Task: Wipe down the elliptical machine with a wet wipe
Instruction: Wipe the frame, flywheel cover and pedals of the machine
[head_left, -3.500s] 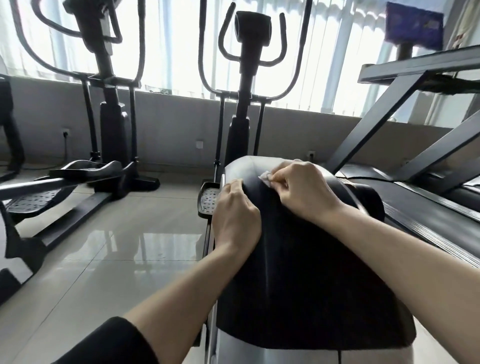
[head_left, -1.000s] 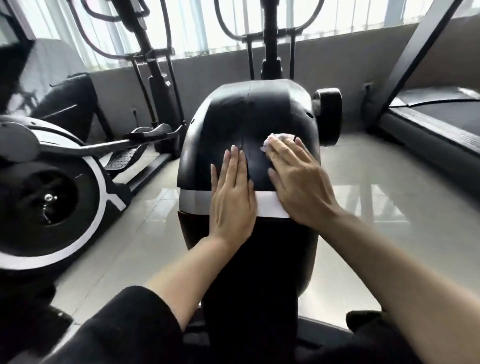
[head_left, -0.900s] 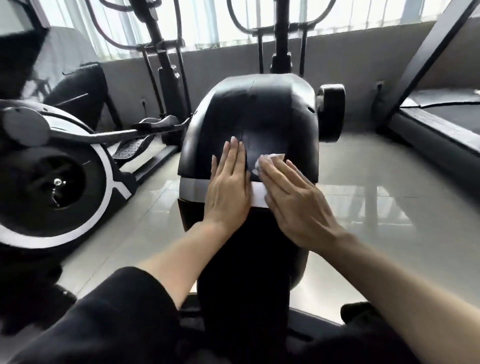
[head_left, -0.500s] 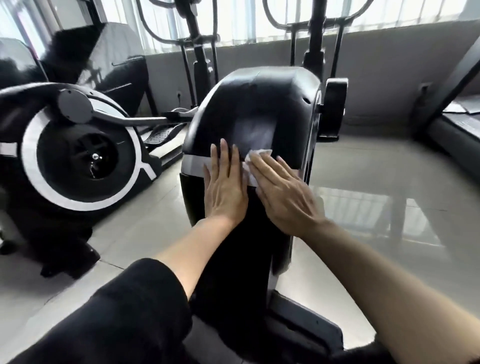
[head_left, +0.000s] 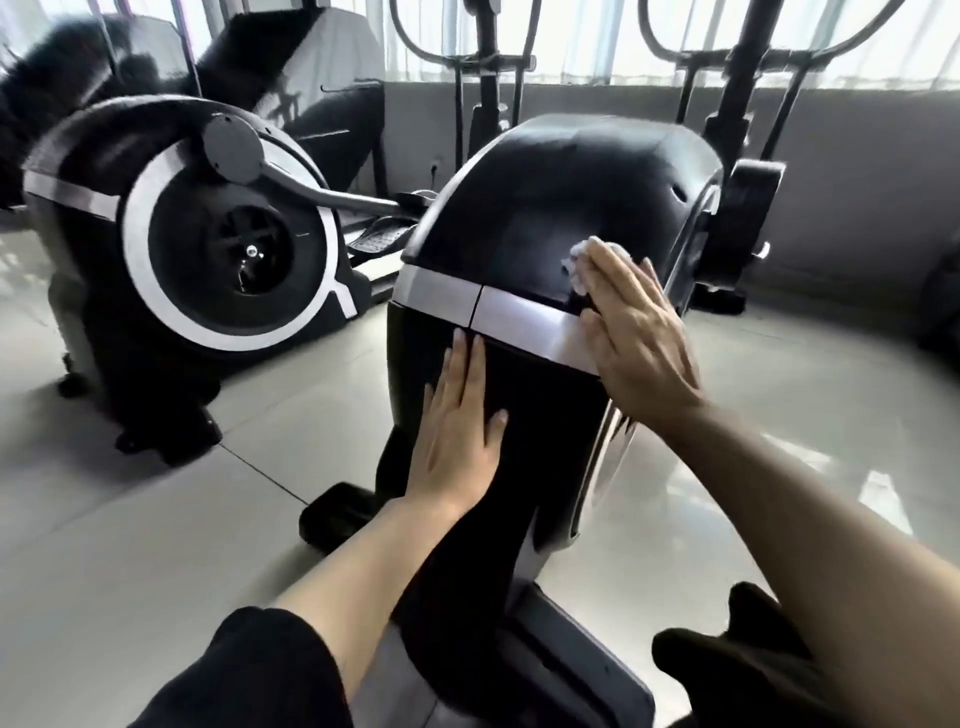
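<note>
— While my right hand (head_left: 636, 332) presses the wet wipe (head_left: 581, 265) flat-fingered on the elliptical machine (head_left: 550, 208) housing, my left hand (head_left: 457, 431) rests flat lower down, holding nothing.
— How far along?
— Midway, I judge: I'm on the upper shell; lower panel, base and handlebars remain.
— Any containers?
— None visible.

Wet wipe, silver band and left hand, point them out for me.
wet wipe (head_left: 577, 265): head view, on the bunched white edge beyond the fingertips.
silver band (head_left: 519, 316): head view, on its bare middle stretch.
left hand (head_left: 457, 441): head view, on the back of the hand.
</note>
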